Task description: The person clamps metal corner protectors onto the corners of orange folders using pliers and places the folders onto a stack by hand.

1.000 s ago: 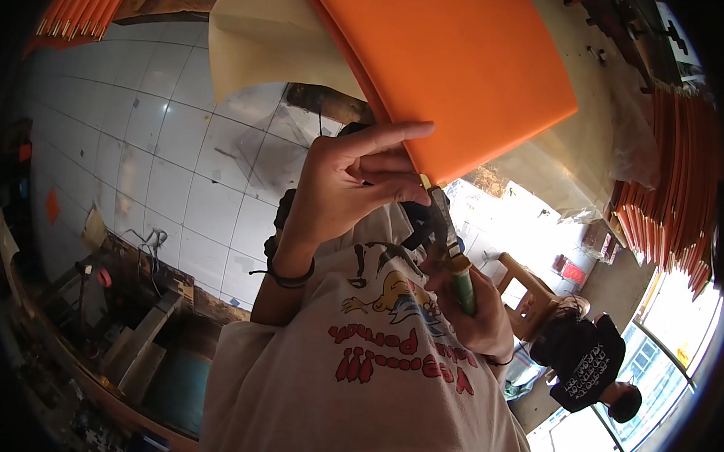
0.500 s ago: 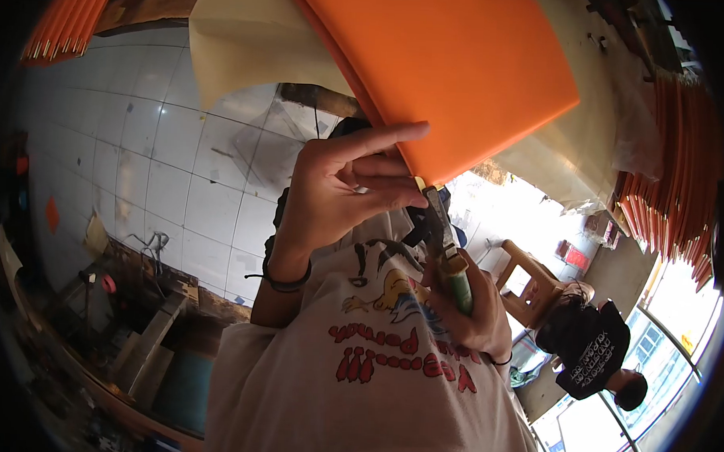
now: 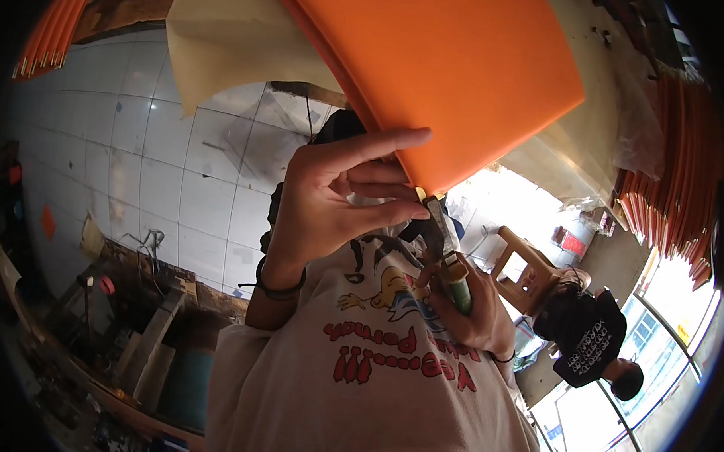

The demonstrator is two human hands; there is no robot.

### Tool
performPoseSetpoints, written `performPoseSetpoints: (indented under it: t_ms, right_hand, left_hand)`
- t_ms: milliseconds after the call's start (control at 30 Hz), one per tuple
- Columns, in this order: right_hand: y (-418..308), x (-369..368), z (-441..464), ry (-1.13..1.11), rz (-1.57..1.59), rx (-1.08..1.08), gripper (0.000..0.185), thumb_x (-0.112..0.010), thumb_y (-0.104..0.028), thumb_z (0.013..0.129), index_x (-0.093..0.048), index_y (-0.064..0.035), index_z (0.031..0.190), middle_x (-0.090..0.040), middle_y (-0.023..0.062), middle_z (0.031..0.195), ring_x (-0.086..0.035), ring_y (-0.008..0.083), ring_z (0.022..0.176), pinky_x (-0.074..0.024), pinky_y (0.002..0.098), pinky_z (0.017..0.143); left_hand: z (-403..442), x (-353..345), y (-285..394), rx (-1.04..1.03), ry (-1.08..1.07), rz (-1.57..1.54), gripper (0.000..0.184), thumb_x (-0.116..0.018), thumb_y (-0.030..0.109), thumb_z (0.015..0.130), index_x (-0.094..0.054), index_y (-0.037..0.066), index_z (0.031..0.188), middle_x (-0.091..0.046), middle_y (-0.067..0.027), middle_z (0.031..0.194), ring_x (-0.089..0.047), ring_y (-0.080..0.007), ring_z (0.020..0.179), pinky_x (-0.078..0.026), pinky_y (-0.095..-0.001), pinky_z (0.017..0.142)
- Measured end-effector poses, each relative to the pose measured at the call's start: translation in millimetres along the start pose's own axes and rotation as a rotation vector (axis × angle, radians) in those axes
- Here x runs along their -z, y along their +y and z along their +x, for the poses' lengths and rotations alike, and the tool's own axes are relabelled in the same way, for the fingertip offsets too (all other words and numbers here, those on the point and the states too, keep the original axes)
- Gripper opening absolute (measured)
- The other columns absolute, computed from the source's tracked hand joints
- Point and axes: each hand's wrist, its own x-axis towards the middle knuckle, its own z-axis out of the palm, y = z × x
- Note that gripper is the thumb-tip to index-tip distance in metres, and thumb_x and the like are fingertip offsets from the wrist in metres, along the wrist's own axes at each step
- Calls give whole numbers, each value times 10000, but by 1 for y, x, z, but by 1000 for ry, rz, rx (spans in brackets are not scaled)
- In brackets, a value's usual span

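A large orange folded sheet (image 3: 455, 78) hangs from the top centre, its lower corner pointing down to a small gold-coloured piece (image 3: 420, 194). My left hand (image 3: 331, 189) holds the sheet's edge near this corner, with the index finger along its face and the thumb beside the gold-coloured piece. My right hand (image 3: 483, 310) is wrapped round a metal hand tool with green handles (image 3: 459, 291). The tool's jaws (image 3: 433, 208) touch the corner at the gold-coloured piece. Part of the handles is hidden by my fingers.
More orange sheets with gold-coloured tips hang at the right (image 3: 670, 181) and upper left (image 3: 56, 24). Beige paper (image 3: 233, 46) lies behind the orange sheet. A brown stool (image 3: 524, 271) and a person in black (image 3: 585, 333) are at the right. A wooden frame (image 3: 146, 354) stands lower left.
My left hand has shifted slightly left, and the sheet's lower corner sits a little lower. The tool's jaws remain at that corner. The background has shifted slightly in view.
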Motion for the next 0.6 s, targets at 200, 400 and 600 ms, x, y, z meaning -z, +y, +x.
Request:
performPoseSetpoints:
  t_ms: [200,400,600]
  right_hand:
    - [-14,2,-2,-42,-70,-127,373,-569,-98,892,-481,-77,1254,-656,179,1032,-659,364,899,-510,424,779]
    - [5,2,-3,-77,-20,30,527,-574,-31,863,-387,-4,1355,-633,184,1119,-654,327,982,-519,410,790]
    - [22,-1,-7,60,63,162,497,-467,144,778,-346,17,1243,-545,203,1224,-592,206,924,-474,368,837]
  left_hand:
    - [0,-1,2,28,9,-25,659,-752,-169,663,-503,-86,1268,-620,-222,1163,-677,-293,978,-616,-372,817]
    - [0,0,0,44,12,-54,650,-761,-163,657,-514,-83,1254,-627,-224,1154,-685,-284,959,-619,-361,802]
    - [0,1,-1,26,9,-9,655,-772,-152,651,-518,-79,1250,-627,-223,1159,-687,-275,954,-617,-354,806]
